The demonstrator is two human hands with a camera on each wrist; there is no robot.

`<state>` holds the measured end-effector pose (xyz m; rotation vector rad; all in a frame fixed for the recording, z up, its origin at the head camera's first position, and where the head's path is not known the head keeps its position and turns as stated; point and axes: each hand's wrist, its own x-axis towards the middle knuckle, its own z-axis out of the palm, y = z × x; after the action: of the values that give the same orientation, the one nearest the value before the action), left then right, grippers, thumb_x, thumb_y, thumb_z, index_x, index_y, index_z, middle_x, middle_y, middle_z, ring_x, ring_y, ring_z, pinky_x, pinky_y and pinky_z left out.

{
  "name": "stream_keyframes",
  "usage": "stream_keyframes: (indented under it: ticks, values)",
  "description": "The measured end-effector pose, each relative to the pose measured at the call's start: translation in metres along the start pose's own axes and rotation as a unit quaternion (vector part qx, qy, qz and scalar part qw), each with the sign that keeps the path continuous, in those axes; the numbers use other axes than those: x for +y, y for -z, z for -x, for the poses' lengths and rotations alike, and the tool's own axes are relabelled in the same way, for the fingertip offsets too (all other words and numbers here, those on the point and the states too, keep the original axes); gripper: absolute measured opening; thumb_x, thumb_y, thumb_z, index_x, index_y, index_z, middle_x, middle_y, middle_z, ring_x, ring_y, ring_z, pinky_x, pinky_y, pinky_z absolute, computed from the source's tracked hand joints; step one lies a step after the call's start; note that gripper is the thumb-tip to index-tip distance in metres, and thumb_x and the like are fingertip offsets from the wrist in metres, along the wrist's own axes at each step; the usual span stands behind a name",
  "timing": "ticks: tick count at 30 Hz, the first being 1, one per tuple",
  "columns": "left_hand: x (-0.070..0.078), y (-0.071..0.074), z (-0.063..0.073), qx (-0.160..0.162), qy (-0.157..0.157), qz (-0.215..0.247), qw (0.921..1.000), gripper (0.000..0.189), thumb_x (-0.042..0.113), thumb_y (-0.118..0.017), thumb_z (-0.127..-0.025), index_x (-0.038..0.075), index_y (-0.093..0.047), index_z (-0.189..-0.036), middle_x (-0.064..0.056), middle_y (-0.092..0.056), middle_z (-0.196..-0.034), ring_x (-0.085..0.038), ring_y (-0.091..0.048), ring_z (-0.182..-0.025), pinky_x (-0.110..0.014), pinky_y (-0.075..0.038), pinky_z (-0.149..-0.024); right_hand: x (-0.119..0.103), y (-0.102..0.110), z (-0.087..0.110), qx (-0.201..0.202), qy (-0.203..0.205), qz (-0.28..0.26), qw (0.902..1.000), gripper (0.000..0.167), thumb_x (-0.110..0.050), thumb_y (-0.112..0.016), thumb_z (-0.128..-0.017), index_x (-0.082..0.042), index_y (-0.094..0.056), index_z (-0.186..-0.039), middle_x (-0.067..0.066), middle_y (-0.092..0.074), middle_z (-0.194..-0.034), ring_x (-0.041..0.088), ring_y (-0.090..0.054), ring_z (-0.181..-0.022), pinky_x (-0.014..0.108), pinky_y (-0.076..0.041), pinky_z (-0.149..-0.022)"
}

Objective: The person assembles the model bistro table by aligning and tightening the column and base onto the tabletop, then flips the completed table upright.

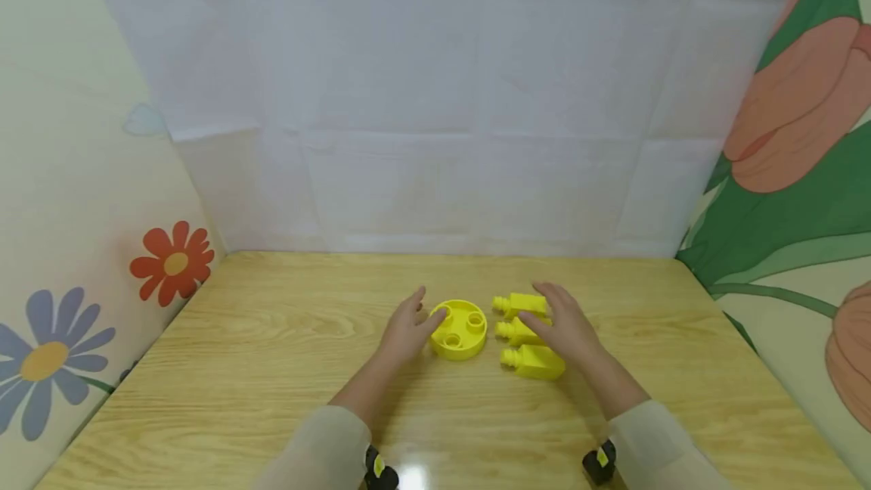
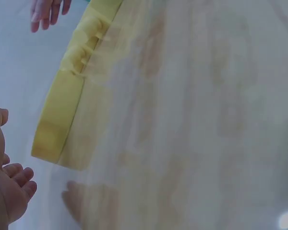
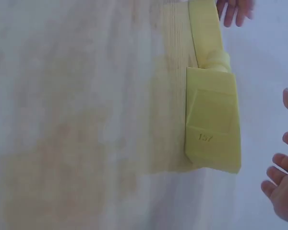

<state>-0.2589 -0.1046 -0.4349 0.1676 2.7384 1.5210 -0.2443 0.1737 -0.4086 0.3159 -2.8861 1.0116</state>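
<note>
A round yellow tray-like base (image 1: 469, 339) with three raised ring sockets lies on the wooden table. Close at its left side is my left hand (image 1: 403, 331), fingers extended and holding nothing; its thumb overlaps the rim in the head view. To the right lie three yellow leg-like blocks with threaded ends, one far (image 1: 527, 304), one in the middle (image 1: 519, 333) and one near (image 1: 534, 363). My right hand (image 1: 570, 327) hovers beside them, fingers spread, partly hiding the far two. In the right wrist view the near block (image 3: 213, 120) bears raised digits, apart from the right hand (image 3: 285, 182).
The wooden table (image 1: 272, 354) runs back to a creased white sheet (image 1: 408, 97). Flowered panels stand at the left (image 1: 82, 195) and right (image 1: 810, 248). A dark device sits at the left wrist (image 1: 379, 469) and another at the right wrist (image 1: 600, 463).
</note>
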Motion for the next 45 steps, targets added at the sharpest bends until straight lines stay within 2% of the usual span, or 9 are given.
stream_keyframes:
  ticks: [3, 6, 11, 19, 27, 34, 42, 45]
  values:
    - [-0.004, -0.007, 0.006, 0.005, 0.004, 0.041, 0.9992, 0.073, 0.033, -0.061, -0.097, -0.001, -0.028, -0.152, -0.025, -0.036, -0.153, -0.042, -0.045, -0.134, -0.052, -0.041, -0.109, 0.006, 0.001, 0.009, 0.011, 0.003, -0.032, 0.9994, 0.063, -0.036, -0.062, -0.095, -0.004, -0.042, -0.146, 0.021, -0.038, -0.151, 0.044, -0.035, -0.139, 0.063, -0.033, -0.110]
    - [-0.007, -0.012, 0.010, 0.008, 0.004, 0.066, 0.9978, 0.070, 0.027, -0.064, -0.095, -0.004, -0.032, -0.149, -0.025, -0.039, -0.151, -0.041, -0.046, -0.134, -0.050, -0.041, -0.110, 0.013, 0.002, 0.017, 0.012, -0.011, -0.059, 0.9981, 0.059, -0.033, -0.064, -0.094, -0.004, -0.046, -0.142, 0.020, -0.043, -0.147, 0.044, -0.040, -0.135, 0.061, -0.037, -0.108]
    - [-0.012, -0.016, 0.014, 0.020, 0.004, 0.101, 0.9947, 0.067, 0.019, -0.068, -0.091, -0.007, -0.038, -0.145, -0.025, -0.044, -0.147, -0.040, -0.047, -0.133, -0.049, -0.040, -0.111, 0.022, 0.003, 0.027, 0.014, -0.033, -0.104, 0.9939, 0.052, -0.030, -0.068, -0.093, -0.004, -0.054, -0.135, 0.017, -0.053, -0.136, 0.036, -0.049, -0.125, 0.053, -0.044, -0.104]
    - [-0.018, -0.015, 0.015, 0.038, -0.001, 0.085, 0.9956, 0.058, 0.015, -0.070, -0.089, -0.007, -0.049, -0.138, -0.024, -0.055, -0.139, -0.037, -0.051, -0.130, -0.048, -0.039, -0.111, 0.037, 0.002, 0.042, -0.005, -0.052, -0.135, 0.9895, 0.047, -0.026, -0.073, -0.089, -0.002, -0.060, -0.127, 0.016, -0.059, -0.127, 0.031, -0.055, -0.115, 0.046, -0.049, -0.098]
    - [-0.021, -0.012, 0.018, 0.016, -0.011, 0.086, 0.9961, 0.056, 0.013, -0.071, -0.088, -0.008, -0.051, -0.137, -0.023, -0.058, -0.136, -0.036, -0.056, -0.124, -0.047, -0.044, -0.106, 0.047, -0.007, 0.050, -0.020, -0.084, -0.155, 0.9841, 0.050, -0.022, -0.080, -0.081, -0.004, -0.062, -0.124, 0.012, -0.063, -0.118, 0.022, -0.061, -0.100, 0.036, -0.053, -0.088]
    - [-0.026, -0.009, 0.019, -0.001, -0.011, 0.091, 0.9958, 0.057, 0.016, -0.072, -0.088, -0.004, -0.052, -0.137, -0.020, -0.061, -0.133, -0.033, -0.058, -0.121, -0.046, -0.047, -0.104, 0.049, -0.010, 0.049, -0.034, -0.107, -0.151, 0.9821, 0.055, -0.021, -0.083, -0.077, -0.008, -0.062, -0.125, 0.010, -0.065, -0.117, 0.020, -0.060, -0.099, 0.033, -0.051, -0.085]
    - [-0.024, -0.007, 0.022, -0.015, -0.007, 0.082, 0.9965, 0.059, 0.018, -0.072, -0.088, -0.003, -0.051, -0.139, -0.019, -0.059, -0.136, -0.034, -0.056, -0.124, -0.048, -0.045, -0.106, 0.051, -0.011, 0.046, -0.047, -0.089, -0.139, 0.9851, 0.054, -0.021, -0.085, -0.075, -0.007, -0.063, -0.122, 0.009, -0.066, -0.113, 0.019, -0.059, -0.097, 0.031, -0.049, -0.083]
    - [-0.026, -0.007, 0.022, -0.019, -0.004, 0.085, 0.9962, 0.059, 0.018, -0.072, -0.088, -0.002, -0.050, -0.139, -0.018, -0.059, -0.137, -0.033, -0.056, -0.124, -0.047, -0.045, -0.106, 0.050, -0.011, 0.047, -0.046, -0.094, -0.134, 0.9854, 0.051, -0.021, -0.085, -0.075, -0.008, -0.063, -0.120, 0.008, -0.066, -0.111, 0.019, -0.059, -0.096, 0.031, -0.049, -0.082]
